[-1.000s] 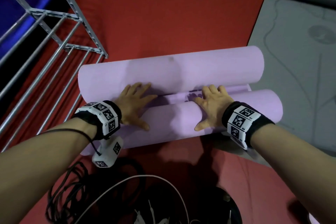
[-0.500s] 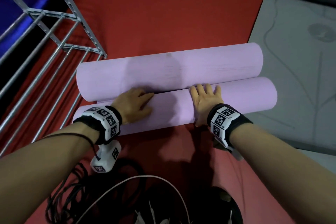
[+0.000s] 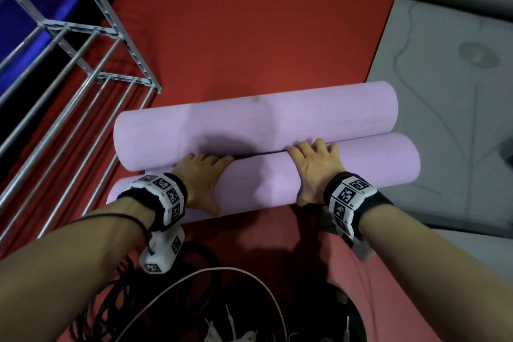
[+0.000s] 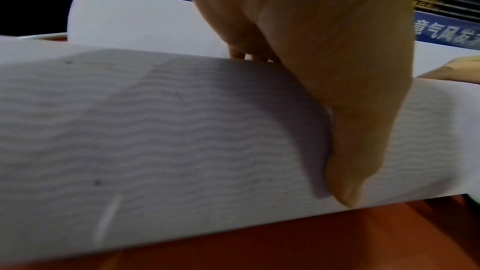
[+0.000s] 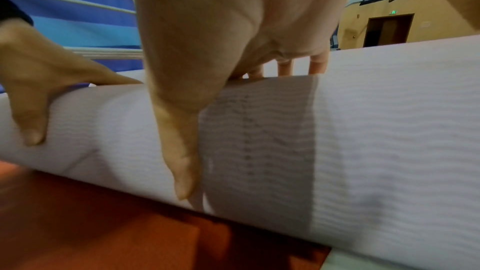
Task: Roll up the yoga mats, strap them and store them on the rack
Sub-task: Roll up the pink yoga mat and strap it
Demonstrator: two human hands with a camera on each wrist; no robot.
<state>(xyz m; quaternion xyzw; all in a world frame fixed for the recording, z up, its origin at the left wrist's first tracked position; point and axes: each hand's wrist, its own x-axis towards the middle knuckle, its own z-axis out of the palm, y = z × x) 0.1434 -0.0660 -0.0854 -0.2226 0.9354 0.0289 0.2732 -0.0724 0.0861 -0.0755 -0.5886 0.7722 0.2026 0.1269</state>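
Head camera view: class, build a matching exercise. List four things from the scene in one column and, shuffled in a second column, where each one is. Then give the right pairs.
Things
1. near purple roll
2. far purple roll
3. metal rack
4. grey mat

Places
A. flat on the floor at the right
B. at the left, beside the rolls
C. under the left hand and the right hand
D. just beyond the fingertips, on the red floor

Pairs: 1-C, 2-D, 3-B, 4-A

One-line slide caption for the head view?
Both hands press the near lilac mat roll against the far roll.
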